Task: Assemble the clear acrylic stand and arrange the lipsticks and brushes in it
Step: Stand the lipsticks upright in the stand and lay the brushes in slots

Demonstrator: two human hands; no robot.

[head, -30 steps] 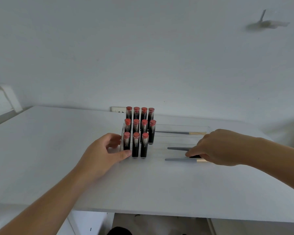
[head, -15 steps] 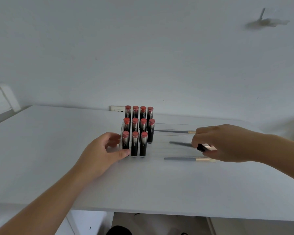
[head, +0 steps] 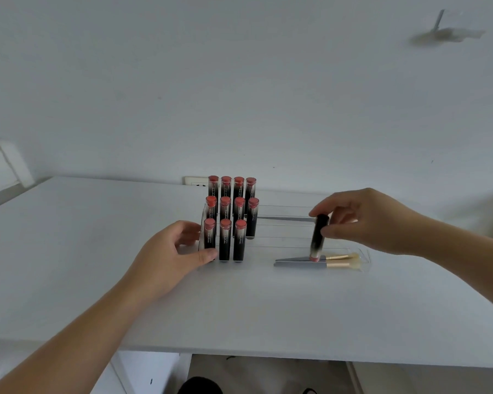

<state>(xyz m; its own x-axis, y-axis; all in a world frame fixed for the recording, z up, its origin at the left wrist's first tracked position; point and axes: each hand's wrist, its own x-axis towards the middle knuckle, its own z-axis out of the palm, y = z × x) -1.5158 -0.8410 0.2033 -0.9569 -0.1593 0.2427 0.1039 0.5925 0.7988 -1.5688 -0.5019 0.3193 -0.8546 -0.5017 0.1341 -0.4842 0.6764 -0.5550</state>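
Note:
A clear acrylic stand (head: 285,237) with three stepped tiers sits on the white table (head: 69,251). Several black lipsticks with red tops (head: 231,217) stand upright in its left part. My left hand (head: 171,254) grips the stand's front left corner. My right hand (head: 365,220) holds one lipstick (head: 318,237) upside down, red end low, above the front tier on the right. Two brushes (head: 319,261) with grey handles lie in the front tier under it. Another grey brush (head: 285,218) lies on the back tier.
A white wall socket (head: 195,181) sits behind the stand. The table's front edge runs across the bottom of the view, with floor and a dark shape (head: 199,386) below it. A white ledge (head: 6,166) is at the far left.
My right hand has picked a lipstick up from among the brushes on the front tier, lifted it and turned it upright, red end down. My left hand has stayed on the stand.

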